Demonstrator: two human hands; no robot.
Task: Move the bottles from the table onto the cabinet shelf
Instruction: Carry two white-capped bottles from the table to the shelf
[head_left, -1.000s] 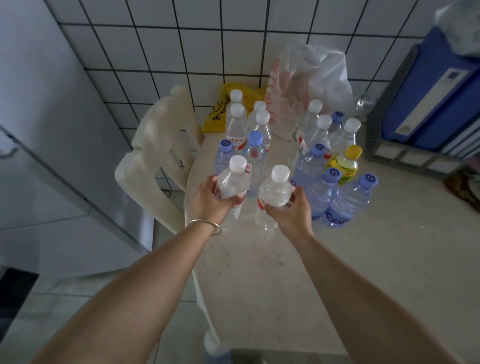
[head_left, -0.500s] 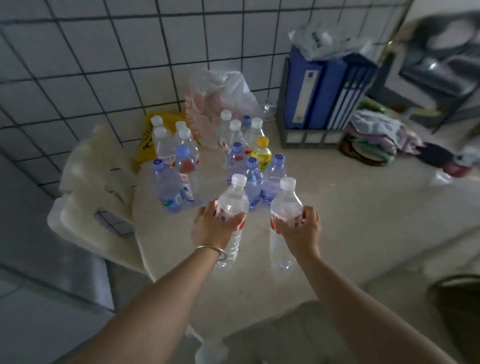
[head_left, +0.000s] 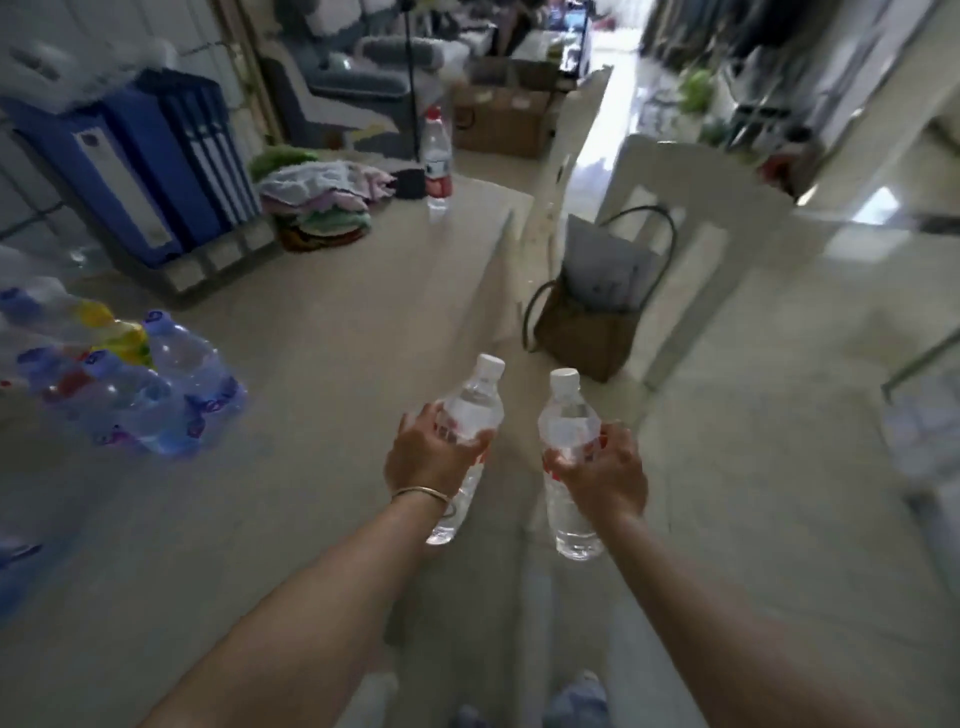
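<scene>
Two clear bottles with white caps are lifted off the bench (head_left: 291, 467), one in each hand. The left hand (head_left: 431, 457) grips the left bottle (head_left: 467, 415) around its middle, fingers (head_left: 470, 441) curled across the red label, and the bottle tilts with its cap leaning to the right. A thin bangle (head_left: 421, 491) circles the left wrist. The right hand (head_left: 602, 473) holds the right bottle (head_left: 566, 431) in the same way, fingers wrapped round its waist, the bottle close to upright with its base hanging below the hand. The two bottles sit just beside each other without touching, past the bench's right edge and above the floor (head_left: 753, 519).

On the bench to the far left a blurred cluster of bottles (head_left: 130, 384) stands, most with blue caps, one with a yellow cap. Behind them, blue binders (head_left: 156, 156) stand upright in a rack, and a pile of folded cloths (head_left: 322, 202) lies next to the rack. A lone bottle with a red label (head_left: 436, 161) stands near the bench's far edge, well apart from the cluster. Beyond the bench, a white plastic chair (head_left: 675, 234) carries a brown bag (head_left: 582, 332) with dark handles. The cabinet shelf cannot be made out.
</scene>
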